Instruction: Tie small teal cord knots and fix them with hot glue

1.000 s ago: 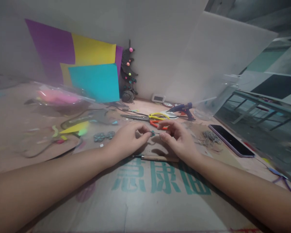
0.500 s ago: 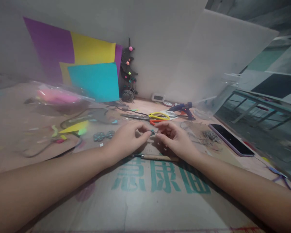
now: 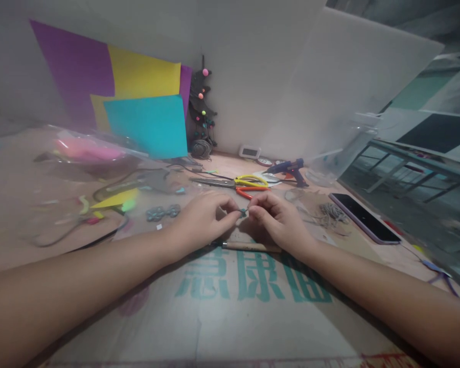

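Observation:
Between the fingertips of both hands is a small dark teal piece (image 3: 243,211), too small to name its kind. My left hand (image 3: 203,217) pinches it from the left with thumb and forefinger. From the other side, the thumb and forefinger of my right hand (image 3: 276,217) close at its right end. Just below the hands lies a wooden-handled tool (image 3: 249,247), its tip partly hidden by my left hand. Beyond them rest scissors (image 3: 230,182) with yellow and red handles. A cluster of grey-blue rings or beads (image 3: 163,212) lies left of my left wrist.
A glue gun (image 3: 291,169) and a small digital clock (image 3: 250,152) stand at the back. To the right are a coil of grey cord (image 3: 331,213) and a phone (image 3: 364,219). Coloured sheets (image 3: 145,125) and a dark tree-shaped decoration (image 3: 202,115) lean against the wall.
The hands have hardly moved. The teal piece has turned slightly, and my right fingertips are closer to it. The whole view has shifted a little.

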Demonstrator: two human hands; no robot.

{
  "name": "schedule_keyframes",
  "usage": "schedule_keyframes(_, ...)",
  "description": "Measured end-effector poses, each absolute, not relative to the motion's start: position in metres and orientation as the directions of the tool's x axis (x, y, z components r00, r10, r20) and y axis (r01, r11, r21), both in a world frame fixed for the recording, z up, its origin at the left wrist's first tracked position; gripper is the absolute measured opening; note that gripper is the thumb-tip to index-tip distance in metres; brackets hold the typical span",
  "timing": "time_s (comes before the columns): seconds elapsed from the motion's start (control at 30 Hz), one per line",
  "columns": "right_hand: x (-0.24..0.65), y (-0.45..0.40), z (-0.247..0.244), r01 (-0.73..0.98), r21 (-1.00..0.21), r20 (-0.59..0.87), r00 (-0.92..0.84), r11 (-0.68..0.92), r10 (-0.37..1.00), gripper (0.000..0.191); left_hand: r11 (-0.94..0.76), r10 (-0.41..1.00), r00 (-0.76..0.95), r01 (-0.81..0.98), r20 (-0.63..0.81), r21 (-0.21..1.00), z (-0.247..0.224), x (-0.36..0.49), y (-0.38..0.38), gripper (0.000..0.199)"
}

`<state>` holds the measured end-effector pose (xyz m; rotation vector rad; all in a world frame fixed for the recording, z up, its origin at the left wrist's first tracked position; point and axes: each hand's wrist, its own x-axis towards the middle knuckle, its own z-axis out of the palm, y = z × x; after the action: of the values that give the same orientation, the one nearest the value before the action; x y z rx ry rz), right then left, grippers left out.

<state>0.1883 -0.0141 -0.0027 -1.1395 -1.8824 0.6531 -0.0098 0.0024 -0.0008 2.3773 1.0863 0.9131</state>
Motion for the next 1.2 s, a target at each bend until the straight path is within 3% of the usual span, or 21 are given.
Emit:
schedule_keyframes(0.17, 0.1850, -0.0148, -0.0019, 0.306, -0.887, 0.274, -0.256, 0.346, 0.927, 0.017, -0.657, 0.750, 0.517, 0.509, 0.412, 0.556, -0.0013, -0.0100, 0.0022, 0.017)
schedule_keyframes(0.63, 0.1826, -0.0173, 0.0009, 0.322, -0.888, 0.252, -0.254, 0.327, 0.934, 0.020, -0.684, 0.726, 0.535, 0.492, 0.432, 0.539, -0.0052, -0.0097, 0.0037, 0.018)
schedule_keyframes(0.87, 0.1845, -0.0158, 0.0002, 0.224, -0.922, 0.242, -0.308, 0.317, 0.920, 0.026, -0.589, 0.793, 0.476, 0.437, 0.380, 0.680, -0.0033, -0.0101, 0.0059, 0.021)
schedule_keyframes(1.0, 0.1857, -0.0116, -0.0038, 0.318, -0.876, 0.263, -0.317, 0.363, 0.911, 0.033, -0.570, 0.808, 0.442, 0.422, 0.389, 0.705, 0.0001, -0.0100, 0.0048, 0.020)
schedule_keyframes(1.2, 0.1864, -0.0103, -0.0053, 0.431, -0.838, 0.237, -0.263, 0.334, 0.935, 0.016, -0.558, 0.816, 0.443, 0.431, 0.372, 0.709, -0.0005, -0.0098, 0.0048, 0.020)
